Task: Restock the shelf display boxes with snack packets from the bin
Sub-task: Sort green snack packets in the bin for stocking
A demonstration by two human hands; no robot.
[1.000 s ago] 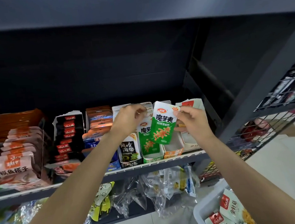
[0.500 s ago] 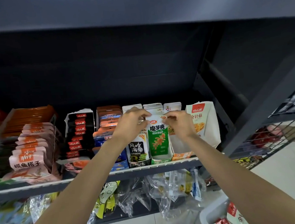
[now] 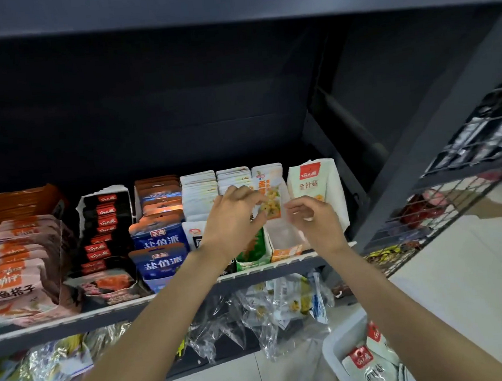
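On the shelf (image 3: 280, 267) stand several display boxes of snack packets. The green packet (image 3: 253, 248) now sits in its green display box, partly hidden behind my left hand (image 3: 234, 219). That hand's curled fingertips pinch the left edge of an upright white-and-orange packet (image 3: 272, 202) in the neighbouring box (image 3: 285, 251). My right hand (image 3: 314, 219) hovers just right of that packet with loosely curled fingers and holds nothing. At the lower right the white bin (image 3: 333, 345) holds white packets with red labels (image 3: 365, 365).
A tall white packet box (image 3: 312, 182) stands at the row's right end against the dark shelf post (image 3: 423, 157). Blue packets (image 3: 160, 240), black packets (image 3: 104, 224) and pink packets (image 3: 13, 265) fill the left. Clear bags (image 3: 254, 314) hang below. A wire rack (image 3: 445, 203) is at the right.
The green packet left my right hand and went down into its box. My left hand shifted right onto the white-and-orange packet, and my right hand drew back empty.
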